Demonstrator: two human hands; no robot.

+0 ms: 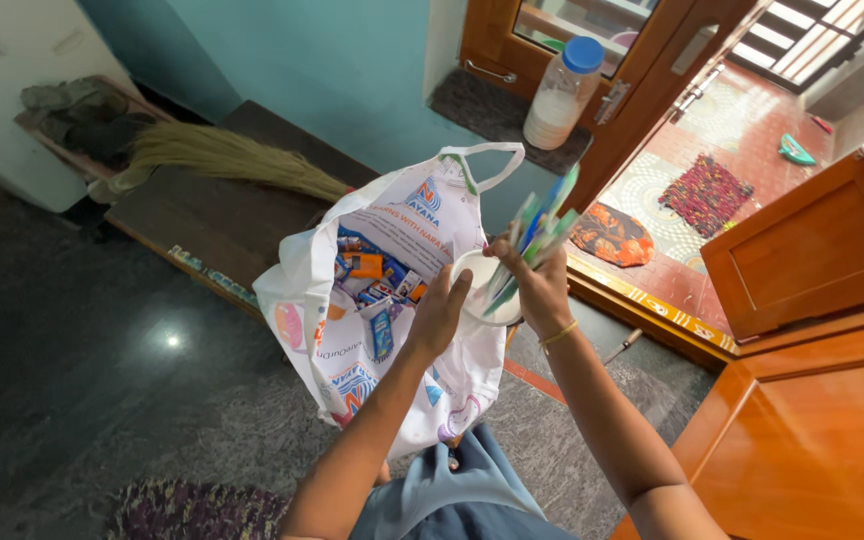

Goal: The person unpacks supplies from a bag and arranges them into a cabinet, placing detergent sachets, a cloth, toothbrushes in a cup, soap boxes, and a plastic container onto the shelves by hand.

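My left hand (439,312) grips the rim of a white plastic carrier bag (392,230) and keeps it open. Several small orange and blue packets (377,285) lie inside the bag. My right hand (540,285) is closed on a bunch of long thin green, blue and white items (542,225) that look like toothbrushes, together with a white round cup-like container (472,275). Both hands are close together at the bag's right edge, above my lap.
A broom (222,160) lies on a dark low step at the left. A plastic bottle with a blue cap (562,92) stands on a ledge by the open wooden door (812,250). Doormats (612,235) lie at the threshold. A dark rug (192,510) lies below.
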